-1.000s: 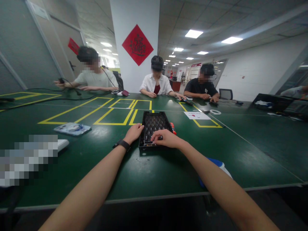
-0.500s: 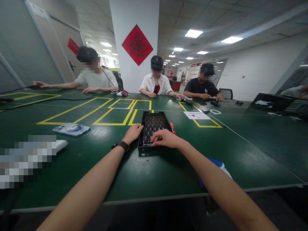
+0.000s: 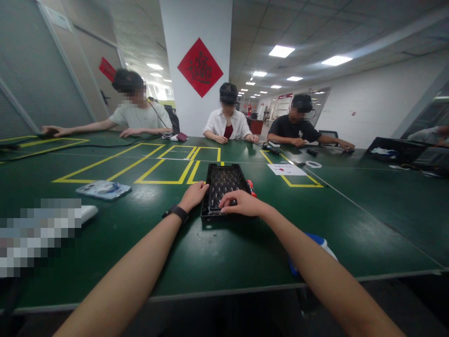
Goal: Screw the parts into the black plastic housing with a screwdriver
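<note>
A black rectangular case [image 3: 229, 178] lies on the green table in front of me, with rows of small slots or pieces inside. My left hand [image 3: 196, 194] grips the case's left edge, thumb near the rim. Over the near right part of the case is my right hand [image 3: 240, 202], its fingers curled and the fingertips down at the near end. Something small and dark shows between those fingers, too hidden to name. A red object [image 3: 251, 188] sits against the right side of the case, partly covered by my right hand.
To the left lie a phone [image 3: 104, 189] and a blurred-out white item [image 3: 87, 214]. A blue and white object [image 3: 321, 243] is partly behind my right forearm. Yellow tape outlines, a paper sheet [image 3: 287, 169] and a white ring [image 3: 313, 164] lie farther off. Three people sit opposite.
My right fingers have shifted slightly at the case's near end; my left hand stays put. Across the table, the middle person's hand has drawn back and the right person's hand reaches farther right.
</note>
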A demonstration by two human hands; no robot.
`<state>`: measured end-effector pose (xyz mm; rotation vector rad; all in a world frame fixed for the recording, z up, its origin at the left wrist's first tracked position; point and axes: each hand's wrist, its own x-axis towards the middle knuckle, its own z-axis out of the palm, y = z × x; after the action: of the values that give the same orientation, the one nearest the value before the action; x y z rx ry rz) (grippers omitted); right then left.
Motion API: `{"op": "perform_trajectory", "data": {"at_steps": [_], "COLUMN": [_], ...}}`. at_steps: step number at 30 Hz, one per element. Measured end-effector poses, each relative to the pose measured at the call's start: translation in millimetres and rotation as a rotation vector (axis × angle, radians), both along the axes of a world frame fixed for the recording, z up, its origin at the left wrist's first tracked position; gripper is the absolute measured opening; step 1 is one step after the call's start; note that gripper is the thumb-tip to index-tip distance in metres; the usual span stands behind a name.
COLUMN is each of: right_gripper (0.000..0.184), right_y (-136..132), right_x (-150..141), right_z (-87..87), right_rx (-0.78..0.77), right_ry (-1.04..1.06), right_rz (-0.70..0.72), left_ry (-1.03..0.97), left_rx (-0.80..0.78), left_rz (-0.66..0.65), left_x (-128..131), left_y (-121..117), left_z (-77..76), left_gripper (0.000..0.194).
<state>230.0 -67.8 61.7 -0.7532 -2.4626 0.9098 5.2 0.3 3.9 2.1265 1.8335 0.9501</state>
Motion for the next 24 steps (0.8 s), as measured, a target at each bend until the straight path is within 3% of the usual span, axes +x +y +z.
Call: {"op": "perform_trajectory", "data": {"at_steps": [5,24], "right_gripper": [0.024,0.01], "right_y": [2.3,-2.6], "right_x": [0.3,-3.6], "right_z": [-0.6,2.4], "right_rx": [0.021,0.327], "right_ry": [0.017,-0.004], "right_rz": [0.026,-0.045], "left_ry": [-0.005,-0.015], "left_rx": [0.01,0.007], "left_rz": [-0.007,-0.008], "left_x": [-1.1,-0.9], "left_y": [0.5,-0.4], "left_z": [-0.4,-0.3], "left_gripper": [0.032,0.033]}}
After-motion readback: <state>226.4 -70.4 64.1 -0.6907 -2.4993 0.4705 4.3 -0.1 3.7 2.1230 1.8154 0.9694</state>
